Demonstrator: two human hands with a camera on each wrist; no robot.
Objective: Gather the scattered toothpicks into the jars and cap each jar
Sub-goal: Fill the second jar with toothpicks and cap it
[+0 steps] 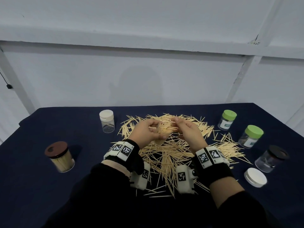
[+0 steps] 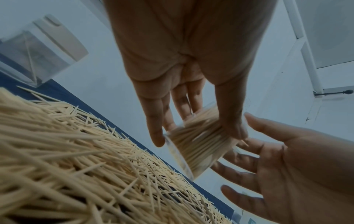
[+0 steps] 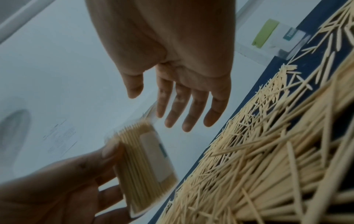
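1. Labels: the held jar (image 3: pixel 147 163) and the green-lid jars (image 1: pixel 227 120) carry labels, print too blurred to read.
2. Your left hand (image 1: pixel 146 131) grips that toothpick-filled jar above the pile; your right hand (image 1: pixel 189 129) is spread, fingers straight, just beside the jar mouth.
3. Scattered toothpicks (image 1: pixel 172 155) lie mid-counter (image 1: pixel 41 186), dark blue cloth; white walls behind.
4. Only the head view shows the brown-lid full jar (image 1: pixel 60 156), white-lid jar (image 1: pixel 107 120), black-lid jar (image 1: pixel 271 158), loose white lid (image 1: pixel 255 177).
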